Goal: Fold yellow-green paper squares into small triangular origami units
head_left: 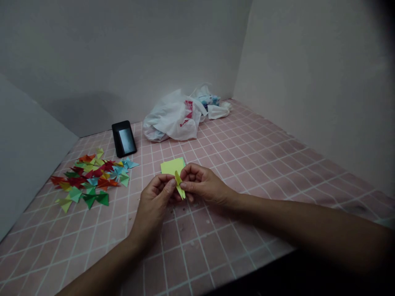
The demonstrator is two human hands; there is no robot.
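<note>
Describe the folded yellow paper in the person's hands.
The folded yellow paper is a narrow, pointed piece, matte and thin-looking, with a crease along its length. It stands tilted, its lower tip pointing down and right, pinched between the left hand and right hand. A flat yellow-green paper square lies behind it on the pink tiled surface; whether they touch cannot be told.

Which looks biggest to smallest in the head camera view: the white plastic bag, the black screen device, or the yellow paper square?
1. The white plastic bag looks largest.
2. The black screen device and the yellow paper square look too alike to rank; the square sits nearer the camera and is partly hidden.
</note>
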